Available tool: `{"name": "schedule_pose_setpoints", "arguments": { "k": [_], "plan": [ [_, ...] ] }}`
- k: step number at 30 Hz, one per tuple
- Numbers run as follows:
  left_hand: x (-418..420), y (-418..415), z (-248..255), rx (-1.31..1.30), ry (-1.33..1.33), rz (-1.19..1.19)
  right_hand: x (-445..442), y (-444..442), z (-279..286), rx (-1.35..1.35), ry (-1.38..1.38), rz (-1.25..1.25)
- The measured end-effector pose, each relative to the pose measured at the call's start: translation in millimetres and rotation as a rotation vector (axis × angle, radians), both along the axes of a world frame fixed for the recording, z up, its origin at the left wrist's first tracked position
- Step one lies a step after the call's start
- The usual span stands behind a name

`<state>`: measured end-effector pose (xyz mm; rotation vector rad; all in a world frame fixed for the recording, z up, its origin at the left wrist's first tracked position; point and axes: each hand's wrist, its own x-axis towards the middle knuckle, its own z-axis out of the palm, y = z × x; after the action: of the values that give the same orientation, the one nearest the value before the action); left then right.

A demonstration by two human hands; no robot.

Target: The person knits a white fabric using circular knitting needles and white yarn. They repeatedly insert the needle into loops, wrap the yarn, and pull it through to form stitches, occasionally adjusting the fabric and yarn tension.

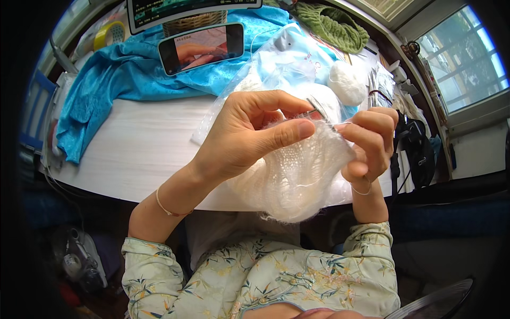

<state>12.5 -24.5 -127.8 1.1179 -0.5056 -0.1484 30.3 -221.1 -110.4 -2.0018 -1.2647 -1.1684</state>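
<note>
A fluffy cream-white knitted piece (299, 175) hangs from between my two hands, over the table's front edge. My left hand (243, 135) pinches its top edge between thumb and fingers. Thin metal knitting needles (317, 108) poke up and cross just past the left fingertips. On the other side, my right hand (370, 139) grips the work close to the needle tips, with a fine white yarn strand (347, 123) at its fingers. The needle shafts are mostly hidden by fingers and fuzz. A loop of yarn also shows by my right wrist.
Behind the hands lie a white yarn ball (346, 83) and a clear plastic bag (275, 60). A phone (201, 48) leans on blue cloth (131, 71) below a tablet (191, 12). Green knitwear (334, 28), yellow tape (109, 35) and a black bag (416, 149) sit around.
</note>
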Motion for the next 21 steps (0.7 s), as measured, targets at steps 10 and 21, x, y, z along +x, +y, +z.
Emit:
{"name": "schedule_pose_setpoints", "arguments": {
  "k": [10,21],
  "plan": [
    [1.5,0.3,0.7,-0.026,-0.085,0.076,2.4,-5.4,-0.1,0.062,0.034,0.05],
    [2.9,-0.2,-2.8,-0.047,-0.147,0.038,3.6,-6.4,1.2,0.082,0.163,0.156]
  ]
}}
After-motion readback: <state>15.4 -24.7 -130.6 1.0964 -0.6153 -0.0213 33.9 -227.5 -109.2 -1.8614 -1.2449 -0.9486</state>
